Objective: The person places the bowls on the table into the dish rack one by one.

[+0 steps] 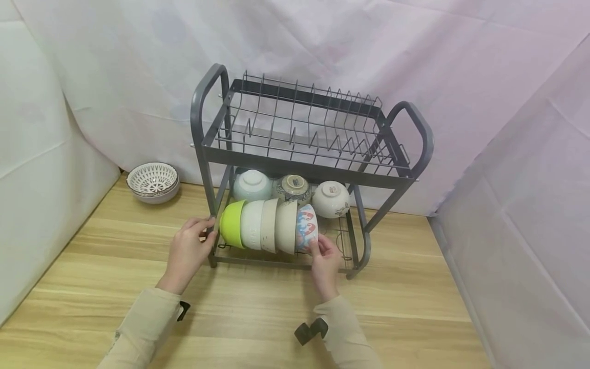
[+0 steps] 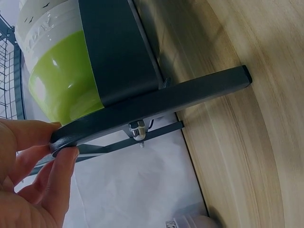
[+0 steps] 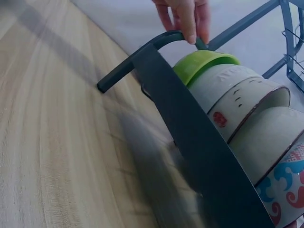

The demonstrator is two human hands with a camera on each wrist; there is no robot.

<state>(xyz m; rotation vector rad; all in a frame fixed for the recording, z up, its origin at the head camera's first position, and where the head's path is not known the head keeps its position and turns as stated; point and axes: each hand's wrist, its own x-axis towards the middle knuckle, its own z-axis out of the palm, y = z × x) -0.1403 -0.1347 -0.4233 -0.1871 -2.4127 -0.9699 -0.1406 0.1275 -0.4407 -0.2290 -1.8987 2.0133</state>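
On the lower tier of a dark metal dish rack [image 1: 304, 165], a row of nested bowls lies on its side. A green bowl [image 1: 232, 224] forms the left end, then a white bowl [image 1: 251, 225] and two cream bowls, with a red-and-blue patterned bowl [image 1: 306, 228] at the right end. My left hand [image 1: 190, 251] pinches the rack's front left post [image 2: 104, 118] between thumb and fingers, beside the green bowl. My right hand [image 1: 326, 264] grips the patterned bowl at its right side, thumb in front; some fingers are hidden behind its rim.
Three upturned bowls stand behind the row: a pale blue bowl [image 1: 252, 185], a dark patterned bowl [image 1: 294, 189] and a white bowl [image 1: 331, 200]. The wire upper tier overhangs them. Stacked patterned bowls [image 1: 154, 197] sit on the wooden table [image 1: 239, 318] left of the rack. White cloth hangs around.
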